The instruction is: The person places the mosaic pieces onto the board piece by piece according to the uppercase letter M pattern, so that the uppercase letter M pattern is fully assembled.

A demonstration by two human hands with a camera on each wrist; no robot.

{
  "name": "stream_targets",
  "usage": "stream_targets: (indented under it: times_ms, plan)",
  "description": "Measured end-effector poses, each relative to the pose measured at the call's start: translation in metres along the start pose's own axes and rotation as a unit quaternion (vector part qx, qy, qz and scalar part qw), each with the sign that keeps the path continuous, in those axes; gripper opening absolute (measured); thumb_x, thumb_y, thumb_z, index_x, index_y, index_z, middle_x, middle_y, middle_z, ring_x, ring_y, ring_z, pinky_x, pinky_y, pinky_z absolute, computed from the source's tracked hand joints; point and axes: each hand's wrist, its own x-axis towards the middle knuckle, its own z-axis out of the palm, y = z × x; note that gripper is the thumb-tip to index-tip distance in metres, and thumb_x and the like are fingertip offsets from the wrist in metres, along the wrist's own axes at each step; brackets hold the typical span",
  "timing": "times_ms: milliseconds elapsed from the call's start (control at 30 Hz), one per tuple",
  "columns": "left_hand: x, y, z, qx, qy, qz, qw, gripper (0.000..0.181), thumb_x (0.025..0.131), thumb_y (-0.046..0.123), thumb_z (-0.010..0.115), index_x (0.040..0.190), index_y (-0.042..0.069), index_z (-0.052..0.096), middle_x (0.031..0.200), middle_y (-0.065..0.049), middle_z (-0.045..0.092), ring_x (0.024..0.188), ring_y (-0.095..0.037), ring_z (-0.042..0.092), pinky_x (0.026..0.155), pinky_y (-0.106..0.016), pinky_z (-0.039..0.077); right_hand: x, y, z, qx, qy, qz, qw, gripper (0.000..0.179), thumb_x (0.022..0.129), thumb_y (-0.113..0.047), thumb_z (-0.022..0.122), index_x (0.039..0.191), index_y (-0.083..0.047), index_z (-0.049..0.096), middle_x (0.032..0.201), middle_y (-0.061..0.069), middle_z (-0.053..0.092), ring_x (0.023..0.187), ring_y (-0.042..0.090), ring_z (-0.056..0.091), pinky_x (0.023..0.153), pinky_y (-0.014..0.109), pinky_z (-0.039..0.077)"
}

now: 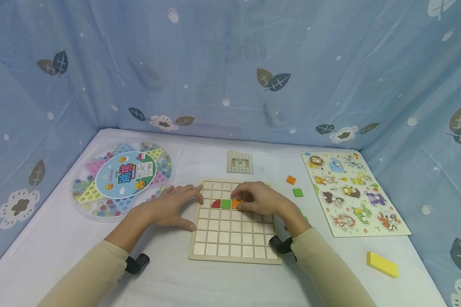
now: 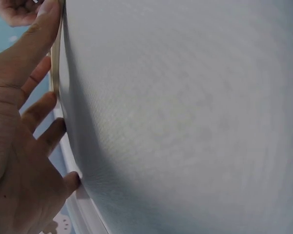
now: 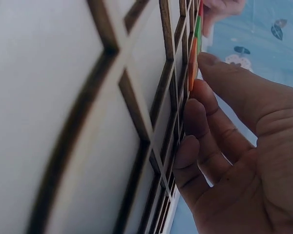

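A wooden grid board (image 1: 235, 259) lies on the white table. In one of its rows, a red rounded tile (image 1: 216, 204), a green square tile (image 1: 226, 204) and an orange square tile (image 1: 235, 204) stand side by side. My right hand (image 1: 262, 198) pinches the orange tile between thumb and index finger, beside the green one; its other fingers curl close over the grid in the right wrist view. Along the board's left edge, my left hand (image 1: 175, 206) rests its thumb and fingertips, spread apart and holding no tile.
Behind the board lies a small pattern card (image 1: 240, 162). Loose orange (image 1: 291, 180) and green (image 1: 298, 192) tiles are to the right, partly hidden by my right arm. An animal puzzle board (image 1: 353, 194), a yellow block (image 1: 382, 264) and a round Chinese checkers set (image 1: 125, 175) lie farther out.
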Motion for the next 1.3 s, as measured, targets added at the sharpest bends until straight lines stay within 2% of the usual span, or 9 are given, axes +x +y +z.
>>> stream_targets:
  times_ms: [200,367,733,967,1300]
  plan:
    - [0.001,0.002,0.000,-0.001,-0.002,0.002,1.0000,0.062,0.076,0.061,0.083,0.125,0.035,0.054,0.170,-0.003,0.027,0.154,-0.036,0.027,0.119,-0.074,0.012,-0.006,0.000,-0.008,0.002,0.001,-0.001,1.0000,0.032,0.097,-0.017,0.072,0.129,-0.013,0.067,0.115,0.000,0.068,0.097,0.012,0.064,0.086,0.032,0.056]
    - [0.001,0.002,0.001,0.000,-0.008,-0.002,1.0000,0.063,0.076,0.061,0.083,0.125,0.036,0.054,0.170,-0.002,0.027,0.155,-0.035,0.026,0.120,-0.074,0.012,-0.017,0.003,-0.019,-0.003,0.022,-0.008,0.9997,0.030,0.099,-0.014,0.069,0.129,-0.010,0.066,0.113,0.004,0.068,0.095,0.014,0.064,0.081,0.031,0.057]
    - [0.002,0.000,-0.002,0.001,-0.003,-0.001,1.0000,0.063,0.076,0.059,0.084,0.125,0.034,0.054,0.170,-0.002,0.026,0.155,-0.036,0.024,0.120,-0.074,0.010,-0.039,0.014,-0.035,0.009,0.055,0.022,0.9982,0.028,0.098,-0.015,0.071,0.126,-0.010,0.068,0.116,0.005,0.070,0.099,0.018,0.062,0.079,0.034,0.056]
    - [0.001,-0.001,-0.002,0.002,-0.006,0.000,1.0000,0.063,0.076,0.060,0.084,0.125,0.034,0.054,0.170,-0.002,0.026,0.155,-0.036,0.026,0.119,-0.075,0.012,-0.050,0.024,-0.042,-0.021,0.086,0.023,0.9958,0.027,0.097,-0.015,0.072,0.123,-0.011,0.069,0.120,0.003,0.069,0.102,0.019,0.062,0.081,0.035,0.057]
    - [0.001,0.000,-0.001,0.000,-0.009,0.001,1.0000,0.062,0.076,0.060,0.084,0.125,0.035,0.054,0.170,-0.002,0.027,0.155,-0.037,0.025,0.118,-0.075,0.013,-0.069,0.038,-0.055,-0.041,0.088,0.026,0.9950,0.027,0.096,-0.011,0.073,0.122,-0.010,0.069,0.121,0.005,0.068,0.104,0.023,0.062,0.080,0.035,0.057]
